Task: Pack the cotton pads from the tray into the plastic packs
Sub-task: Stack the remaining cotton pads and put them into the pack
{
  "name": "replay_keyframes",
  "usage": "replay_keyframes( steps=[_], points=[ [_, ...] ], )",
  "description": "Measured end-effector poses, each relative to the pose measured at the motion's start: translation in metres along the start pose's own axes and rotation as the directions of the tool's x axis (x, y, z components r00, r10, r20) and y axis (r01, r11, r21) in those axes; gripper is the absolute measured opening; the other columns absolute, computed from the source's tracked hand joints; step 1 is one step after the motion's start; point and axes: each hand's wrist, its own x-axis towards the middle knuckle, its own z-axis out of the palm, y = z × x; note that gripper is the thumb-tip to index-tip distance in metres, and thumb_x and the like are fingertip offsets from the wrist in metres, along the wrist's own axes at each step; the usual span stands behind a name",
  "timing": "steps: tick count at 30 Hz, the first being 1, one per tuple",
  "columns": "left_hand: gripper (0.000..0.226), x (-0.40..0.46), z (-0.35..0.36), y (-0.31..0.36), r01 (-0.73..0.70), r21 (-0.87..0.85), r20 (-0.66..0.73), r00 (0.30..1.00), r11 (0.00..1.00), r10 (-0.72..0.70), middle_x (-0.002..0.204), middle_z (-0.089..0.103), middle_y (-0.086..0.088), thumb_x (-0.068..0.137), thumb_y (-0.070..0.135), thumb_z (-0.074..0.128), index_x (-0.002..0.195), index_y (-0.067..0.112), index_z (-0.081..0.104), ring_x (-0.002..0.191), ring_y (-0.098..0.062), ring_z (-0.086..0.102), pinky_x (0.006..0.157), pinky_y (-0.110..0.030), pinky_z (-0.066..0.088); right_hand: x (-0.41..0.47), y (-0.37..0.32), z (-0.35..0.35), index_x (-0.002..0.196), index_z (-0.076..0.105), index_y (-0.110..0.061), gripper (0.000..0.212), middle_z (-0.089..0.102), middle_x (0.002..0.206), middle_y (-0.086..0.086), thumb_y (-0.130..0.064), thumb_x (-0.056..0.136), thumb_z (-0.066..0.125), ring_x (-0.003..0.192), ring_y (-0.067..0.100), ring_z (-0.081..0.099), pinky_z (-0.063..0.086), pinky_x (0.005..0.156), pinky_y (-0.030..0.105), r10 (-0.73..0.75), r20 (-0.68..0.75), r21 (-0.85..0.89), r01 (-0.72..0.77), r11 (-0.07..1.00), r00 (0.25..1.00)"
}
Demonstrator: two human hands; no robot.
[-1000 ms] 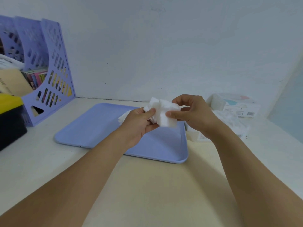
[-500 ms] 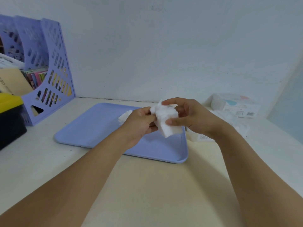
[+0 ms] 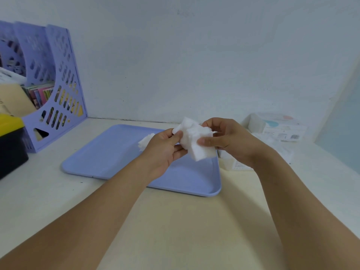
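Cotton pads (image 3: 194,142): plain white, no print. Tray (image 3: 109,152): uniform pale blue-lilac. Bench (image 3: 175,221): cream, unpatterned. File holder (image 3: 58,78) at the bench's far left corner: lilac, perforated with slot and oval cut-outs; yellow and pink spines show through. Box (image 3: 9,145) at left edge: black body, yellow lid. Plastic packs (image 3: 280,127) near far right corner: white with pale blue and pink marks.

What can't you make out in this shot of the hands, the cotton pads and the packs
- Head view: how many cotton pads are in the bunch; the left hand and right hand cover part of it.
- Loose pads on the tray: mostly behind the left hand.
- Plastic packs: label print too small; the nearest one is partly behind the right wrist.
- File rack: cut off by the left edge.
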Motion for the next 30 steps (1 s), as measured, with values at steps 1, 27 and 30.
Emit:
replay_keyframes(
  steps=[1,27,30],
  points=[
    [0.028,0.000,0.000,0.000,-0.005,-0.004,-0.021,1.000,1.000,0.005,0.123,0.071,-0.011,0.106,0.012,0.049,0.129,0.005,0.061,0.108,-0.023,0.072,0.089,-0.030,0.060,0.000,0.000,-0.001,0.110,0.064,-0.003,0.029,0.073,0.096,0.007,0.002,0.084,0.076,0.088,0.018,0.072,0.056,0.071,0.023,0.005,-0.002,0.039,-0.005,0.999,1.000],
    [0.026,-0.008,0.008,0.004,0.023,-0.019,0.028,0.999,1.000,-0.022,0.117,0.071,-0.017,0.106,0.016,0.048,0.123,0.003,0.064,0.095,-0.026,0.073,0.081,-0.033,0.062,-0.001,0.005,-0.008,0.130,0.063,-0.013,0.057,0.069,0.121,0.018,-0.003,0.075,0.074,0.110,0.031,0.066,0.057,0.093,0.042,0.086,0.108,0.345,-0.119,0.931,0.990],
    [0.025,-0.008,0.009,0.005,0.035,-0.048,0.019,0.999,0.998,-0.034,0.114,0.073,-0.016,0.106,0.014,0.048,0.121,0.002,0.064,0.094,-0.024,0.074,0.079,-0.032,0.062,0.000,0.006,-0.005,0.132,0.063,-0.015,0.062,0.067,0.125,0.021,-0.001,0.073,0.075,0.112,0.033,0.064,0.054,0.097,0.048,0.084,0.088,0.382,-0.112,0.917,0.993]
  ],
)
